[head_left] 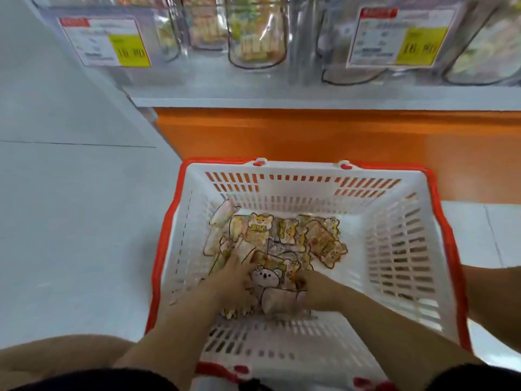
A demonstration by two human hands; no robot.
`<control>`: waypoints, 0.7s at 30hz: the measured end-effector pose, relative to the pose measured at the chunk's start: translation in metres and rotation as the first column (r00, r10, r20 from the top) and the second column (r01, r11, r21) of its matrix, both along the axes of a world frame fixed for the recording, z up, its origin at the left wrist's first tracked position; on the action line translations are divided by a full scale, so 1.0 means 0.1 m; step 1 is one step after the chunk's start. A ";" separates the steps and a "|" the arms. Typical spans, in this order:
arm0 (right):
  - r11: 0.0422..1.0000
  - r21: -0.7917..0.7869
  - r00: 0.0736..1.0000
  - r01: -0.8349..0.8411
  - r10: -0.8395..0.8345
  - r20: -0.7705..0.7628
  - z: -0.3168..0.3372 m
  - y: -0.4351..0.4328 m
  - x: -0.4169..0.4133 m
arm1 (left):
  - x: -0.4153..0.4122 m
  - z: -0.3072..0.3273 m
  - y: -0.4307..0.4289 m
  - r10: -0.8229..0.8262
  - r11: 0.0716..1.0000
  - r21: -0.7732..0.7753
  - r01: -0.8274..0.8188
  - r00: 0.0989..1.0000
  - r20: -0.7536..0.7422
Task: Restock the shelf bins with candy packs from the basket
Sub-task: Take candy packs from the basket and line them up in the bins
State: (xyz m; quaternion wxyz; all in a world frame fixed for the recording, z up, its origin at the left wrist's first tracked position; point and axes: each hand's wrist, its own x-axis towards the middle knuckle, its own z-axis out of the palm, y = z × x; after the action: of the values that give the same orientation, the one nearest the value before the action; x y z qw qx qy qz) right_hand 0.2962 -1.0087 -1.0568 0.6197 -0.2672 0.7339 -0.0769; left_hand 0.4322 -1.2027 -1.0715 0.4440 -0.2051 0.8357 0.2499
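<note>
A white basket with an orange rim stands on the floor below me. Several clear candy packs printed with cartoon animals lie on its bottom. Both my hands reach down into the pile. My left hand lies on the packs at the left, fingers spread over them. My right hand grips a pack with a grey koala from the right. Clear shelf bins holding candy packs stand on the grey shelf above.
The grey shelf sits over an orange base panel just behind the basket. Price labels hang on the bin fronts. Pale floor tiles spread to the left. My knees frame the basket at both lower corners.
</note>
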 end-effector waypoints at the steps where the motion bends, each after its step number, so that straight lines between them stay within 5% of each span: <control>1: 0.998 0.025 0.998 -0.057 0.056 0.039 -0.03 -0.02 0.05 | 0.02 -0.01 0.00 -0.001 0.999 0.034 -0.001 0.999 0.047; 4: 0.968 0.062 0.969 -0.243 0.239 0.068 -0.10 -0.07 0.11 | 0.03 0.02 -0.02 0.027 0.999 0.041 -0.030 0.997 0.072; 9: 0.960 0.075 0.958 -0.269 0.258 0.128 -0.13 -0.08 0.14 | 0.06 0.00 -0.03 0.097 0.995 -0.026 -0.100 0.991 -0.096; 12: 0.946 0.043 0.946 -0.321 0.322 -0.026 -0.17 0.01 0.20 | 0.06 0.04 -0.05 0.106 0.992 -0.054 -0.117 0.978 -0.179; 16: 0.959 -0.023 0.924 -0.282 0.266 -0.273 -0.26 0.21 0.09 | 0.02 0.15 -0.09 0.099 0.988 -0.090 -0.126 0.960 -0.264; 21: 0.995 -0.086 0.947 -0.054 0.024 -0.319 -0.18 0.27 -0.37 | -0.12 0.32 -0.07 0.042 0.969 -0.205 -0.135 0.914 -0.403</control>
State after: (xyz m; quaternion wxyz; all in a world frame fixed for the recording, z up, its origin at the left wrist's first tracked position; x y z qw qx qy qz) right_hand 0.2593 -0.9816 -1.0750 0.4818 -0.3194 0.8142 -0.0550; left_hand 0.4200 -1.2097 -1.0395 0.2277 -0.2381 0.9209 0.2081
